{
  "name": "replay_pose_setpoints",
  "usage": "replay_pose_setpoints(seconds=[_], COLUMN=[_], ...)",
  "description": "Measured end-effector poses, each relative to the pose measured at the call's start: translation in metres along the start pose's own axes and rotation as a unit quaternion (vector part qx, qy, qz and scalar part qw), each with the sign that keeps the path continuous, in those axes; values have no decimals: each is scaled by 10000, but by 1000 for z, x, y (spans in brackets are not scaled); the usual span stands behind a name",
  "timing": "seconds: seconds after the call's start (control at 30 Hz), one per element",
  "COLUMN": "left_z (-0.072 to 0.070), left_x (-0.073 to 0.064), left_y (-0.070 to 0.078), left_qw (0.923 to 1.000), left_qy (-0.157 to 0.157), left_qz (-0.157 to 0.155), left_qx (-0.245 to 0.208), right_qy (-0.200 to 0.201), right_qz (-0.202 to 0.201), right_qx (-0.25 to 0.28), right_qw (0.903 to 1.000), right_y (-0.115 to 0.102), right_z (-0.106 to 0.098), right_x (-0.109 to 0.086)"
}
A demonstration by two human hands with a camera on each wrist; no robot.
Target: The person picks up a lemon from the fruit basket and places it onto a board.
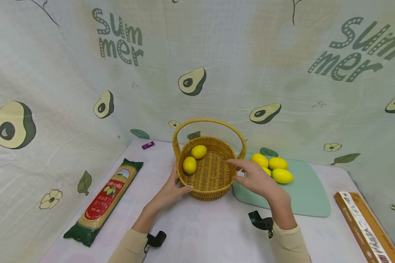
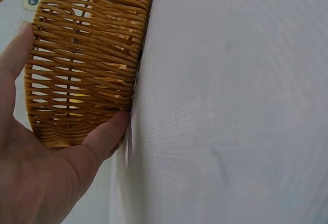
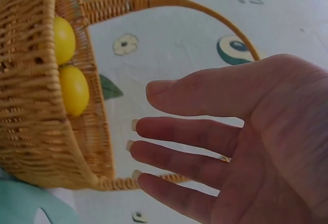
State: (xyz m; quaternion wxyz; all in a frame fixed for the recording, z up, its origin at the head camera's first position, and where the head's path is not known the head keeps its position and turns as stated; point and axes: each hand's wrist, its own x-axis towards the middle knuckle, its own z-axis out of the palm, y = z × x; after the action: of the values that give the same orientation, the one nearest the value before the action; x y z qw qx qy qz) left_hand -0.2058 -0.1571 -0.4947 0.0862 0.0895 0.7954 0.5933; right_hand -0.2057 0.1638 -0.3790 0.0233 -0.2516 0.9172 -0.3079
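Note:
A wicker basket [image 1: 209, 194] with a tall arched handle stands on the table, two yellow lemons [image 1: 199, 151] lying inside at its left. My left hand [image 1: 171, 191] holds the basket's left side, and in the left wrist view its thumb and fingers spread round the woven wall [image 2: 87, 75]. Over the basket's right rim hovers my right hand [image 1: 258, 179], fingers apart and slightly bent. Nothing is between those fingers in the right wrist view. To the right, several lemons [image 1: 282, 176] sit grouped on a pale green board [image 1: 309, 197], partly hidden by the right hand.
On the left lies a long green-and-gold Olivoila pack [image 1: 103, 201]. A small purple packet [image 1: 148, 145] is near the back edge. A long brown box [image 1: 362, 226] lies at the right edge. Behind the table hangs a cloth [image 1: 224, 73] printed with avocados.

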Motion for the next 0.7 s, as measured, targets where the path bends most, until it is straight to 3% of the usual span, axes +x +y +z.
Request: replay_pose_setpoints(seconds=[0.7], left_z=[-2], left_x=[-4], left_y=[4], left_qw=[9999], left_qy=[-37], left_qz=[-138], left_qx=[33], right_qy=[-368], right_qz=[-301], right_qx=[20], right_qw=[9989], right_y=[-12], right_z=[55], right_x=[44])
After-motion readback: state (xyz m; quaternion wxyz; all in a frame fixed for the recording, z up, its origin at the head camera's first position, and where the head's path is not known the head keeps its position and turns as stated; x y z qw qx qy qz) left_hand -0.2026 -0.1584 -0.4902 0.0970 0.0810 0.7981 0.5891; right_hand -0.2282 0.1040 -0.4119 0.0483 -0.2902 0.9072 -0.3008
